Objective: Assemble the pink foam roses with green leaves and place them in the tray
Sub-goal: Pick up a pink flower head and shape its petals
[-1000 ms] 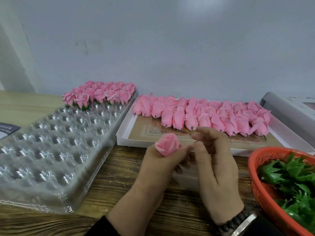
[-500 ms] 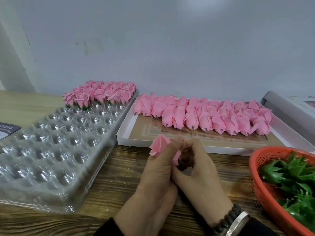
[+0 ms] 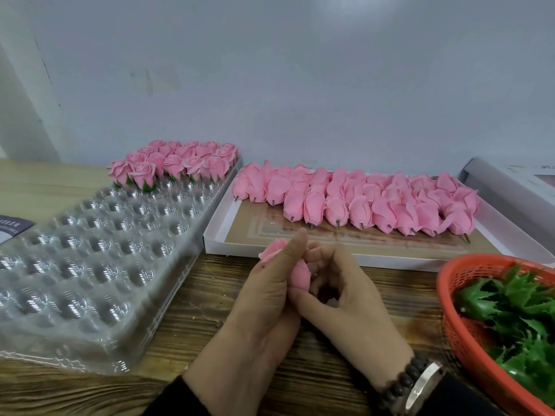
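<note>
Much of the pink foam rose (image 3: 295, 273) is hidden behind our left thumb, so we see only a petal edge at the far left of the thumb and a rounded part beside it; whether a leaf sits on its base we cannot tell. The orange basket (image 3: 459, 334) of green leaves (image 3: 516, 307) is cut off at the right edge, and the near end of the clear tray (image 3: 90, 295) is blurred. Our left hand (image 3: 264, 310) rises from the near edge over the wooden counter (image 3: 186, 331), thumb pointing up and away, its grip closed around the rose. Our right hand (image 3: 351, 298), with a bead bracelet and metal band at the wrist, curls inward against the left, thumb tip and fingertips touching the rose, pinching it. The held rose hovers above the counter, just near of the white box (image 3: 216, 235) of unfinished roses (image 3: 360, 202). Finished roses (image 3: 177, 165) fill the tray's far rows.
</note>
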`<state>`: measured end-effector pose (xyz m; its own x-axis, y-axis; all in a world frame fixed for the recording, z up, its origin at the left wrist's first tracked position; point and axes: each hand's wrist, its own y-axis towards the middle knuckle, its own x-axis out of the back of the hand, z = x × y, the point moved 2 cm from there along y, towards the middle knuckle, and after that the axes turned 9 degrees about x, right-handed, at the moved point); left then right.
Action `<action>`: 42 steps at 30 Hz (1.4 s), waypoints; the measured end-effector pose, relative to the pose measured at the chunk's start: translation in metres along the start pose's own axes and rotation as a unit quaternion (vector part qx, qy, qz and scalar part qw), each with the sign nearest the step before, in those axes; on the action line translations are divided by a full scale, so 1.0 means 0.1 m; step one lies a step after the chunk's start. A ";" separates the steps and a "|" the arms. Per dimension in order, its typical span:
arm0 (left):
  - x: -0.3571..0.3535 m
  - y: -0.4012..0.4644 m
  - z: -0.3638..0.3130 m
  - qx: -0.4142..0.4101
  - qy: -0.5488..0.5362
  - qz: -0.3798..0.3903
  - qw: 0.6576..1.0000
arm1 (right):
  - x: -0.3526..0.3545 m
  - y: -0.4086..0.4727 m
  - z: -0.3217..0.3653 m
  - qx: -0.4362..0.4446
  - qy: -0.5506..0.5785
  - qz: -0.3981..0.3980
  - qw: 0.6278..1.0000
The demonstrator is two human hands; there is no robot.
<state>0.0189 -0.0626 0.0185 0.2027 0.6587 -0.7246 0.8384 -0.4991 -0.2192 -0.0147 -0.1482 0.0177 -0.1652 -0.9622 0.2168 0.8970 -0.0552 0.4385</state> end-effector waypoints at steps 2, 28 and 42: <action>0.00 0.01 0.00 -0.009 0.002 0.008 1.000 | 0.01 0.00 0.00 0.008 -0.002 -0.009 1.000; -0.06 -0.04 -0.04 -0.191 0.313 -0.076 0.927 | 0.09 0.00 0.07 0.111 -0.098 -0.087 0.985; 0.08 0.00 -0.13 -0.152 0.467 -0.079 0.868 | 0.15 0.03 0.01 0.095 -0.092 0.029 0.991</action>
<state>0.0265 -0.0500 0.0210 0.2761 0.9451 0.1749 0.9589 -0.2833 0.0172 -0.0151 -0.1627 0.0232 -0.2029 -0.8963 0.3942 0.8168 0.0672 0.5730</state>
